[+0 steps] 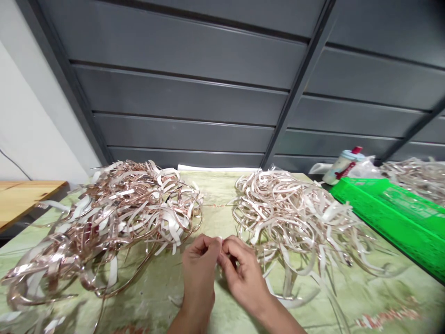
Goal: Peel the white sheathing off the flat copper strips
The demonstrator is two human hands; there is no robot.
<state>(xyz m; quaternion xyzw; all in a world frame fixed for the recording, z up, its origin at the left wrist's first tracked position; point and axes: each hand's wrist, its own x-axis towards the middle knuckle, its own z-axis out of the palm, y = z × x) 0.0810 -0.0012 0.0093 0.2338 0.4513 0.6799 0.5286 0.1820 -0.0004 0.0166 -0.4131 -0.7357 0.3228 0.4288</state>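
Note:
My left hand [200, 262] and my right hand [239, 266] meet fingertip to fingertip above the near middle of the table. Both are closed in a pinch. A tiny pale bit shows at the touching fingertips, too small to name. On the left lies a large tangled heap of shiny copper-coloured and white strips [135, 208]. To the right is a second heap of pale, glossy strips [278, 208], and a few of its loose curls reach close to my right wrist.
The table has a mottled green cover [219, 185]. A bright green plastic bin [389, 213] stands at the right, with a cup with a red cap [342, 167] behind it. More strips [417, 174] lie at the far right. A wooden surface [28, 197] is at the left, grey panels [187, 93] behind.

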